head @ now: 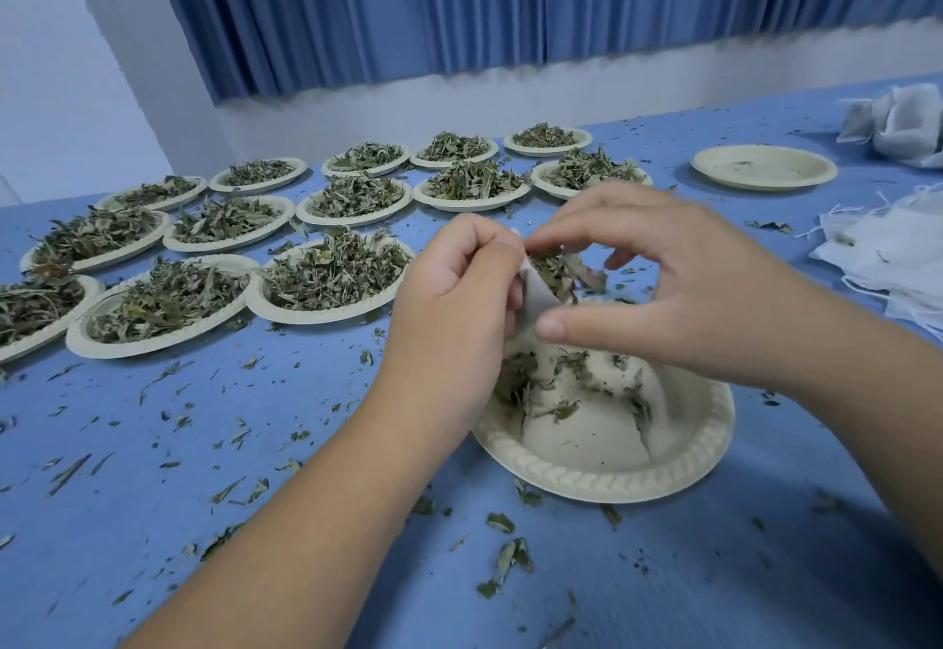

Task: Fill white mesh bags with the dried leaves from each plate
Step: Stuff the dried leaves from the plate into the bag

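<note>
The white mesh bag (533, 291) sits just above the near plate (607, 449), held between both hands with its mouth partly hidden. The left hand (454, 312) has its grip pressed onto the bag's edge between thumb and fingers; the right hand (663, 281) pinches a tuft of dried leaves (566, 271) at the bag's opening, the other fingers spread loosely. From here the likely slip is spillage: if the left grip lets the mouth sag, or the tuft is wider than the opening, brittle pieces would fall outside the near plate, and the crumbs (505, 562) already strewn on the blue surface (153, 470) in front of and left of that plate suggest this happens easily. Pushing hard could also crush the leaves or tug the thin mesh.

The near plate itself holds only a thin scatter of leaf bits, so by judgement this portion is almost bagged. Beyond and to the left of the near plate, many full plates (326, 276) stand in rows, each heaped with leaves, so most of the task seems ahead. Beyond and right of the near plate lies an empty plate (764, 166). Right of the near plate a stack of flat bags (888, 255) waits, and farther back a crumpled pile of bags (903, 125), contents not discernible
</note>
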`<state>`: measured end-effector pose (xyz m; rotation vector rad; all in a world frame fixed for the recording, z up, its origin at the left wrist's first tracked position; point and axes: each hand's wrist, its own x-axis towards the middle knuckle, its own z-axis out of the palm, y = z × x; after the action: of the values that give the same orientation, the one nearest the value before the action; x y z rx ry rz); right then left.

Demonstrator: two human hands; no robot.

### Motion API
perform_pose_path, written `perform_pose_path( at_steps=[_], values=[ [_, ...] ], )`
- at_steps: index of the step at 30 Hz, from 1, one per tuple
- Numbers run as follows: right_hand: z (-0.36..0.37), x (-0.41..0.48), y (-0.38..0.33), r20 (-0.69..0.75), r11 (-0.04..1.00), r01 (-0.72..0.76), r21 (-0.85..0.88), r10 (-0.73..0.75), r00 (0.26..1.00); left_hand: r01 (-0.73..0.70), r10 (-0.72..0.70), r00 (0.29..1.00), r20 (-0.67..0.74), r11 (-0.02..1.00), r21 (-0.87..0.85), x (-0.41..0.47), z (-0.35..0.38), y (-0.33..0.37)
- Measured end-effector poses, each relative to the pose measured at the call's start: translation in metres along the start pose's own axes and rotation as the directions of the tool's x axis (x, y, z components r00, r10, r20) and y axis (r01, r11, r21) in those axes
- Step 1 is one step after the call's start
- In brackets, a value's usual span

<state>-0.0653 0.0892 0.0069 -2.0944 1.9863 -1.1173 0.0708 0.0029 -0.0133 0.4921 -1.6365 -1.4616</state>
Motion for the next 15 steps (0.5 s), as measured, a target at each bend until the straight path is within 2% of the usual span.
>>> perform_pose_path(
  at_steps=[3, 7, 11, 15],
  values=[
    [0.005, 0.0, 0.001, -0.003, 0.996, 0.053, -0.073, -0.053, 0.999, 0.033, -0.034, 0.999, -0.035, 0.998, -0.052, 0.001, -0.002, 0.002],
    [0.009, 0.002, 0.003, -0.113, 0.996, 0.084, 0.008, -0.083, 0.99, 0.043, -0.044, 0.999, -0.01, 0.996, -0.073, 0.0, -0.001, 0.002],
    [0.01, 0.002, 0.003, -0.202, 0.988, 0.061, 0.142, -0.031, 0.979, 0.029, -0.027, 0.999, 0.028, 0.998, -0.056, -0.002, 0.0, 0.001],
    [0.012, 0.003, 0.003, -0.256, 0.988, 0.031, 0.15, 0.008, 0.967, 0.001, -0.001, 0.999, 0.037, 1.0, 0.007, -0.002, 0.001, -0.001]
  ],
)
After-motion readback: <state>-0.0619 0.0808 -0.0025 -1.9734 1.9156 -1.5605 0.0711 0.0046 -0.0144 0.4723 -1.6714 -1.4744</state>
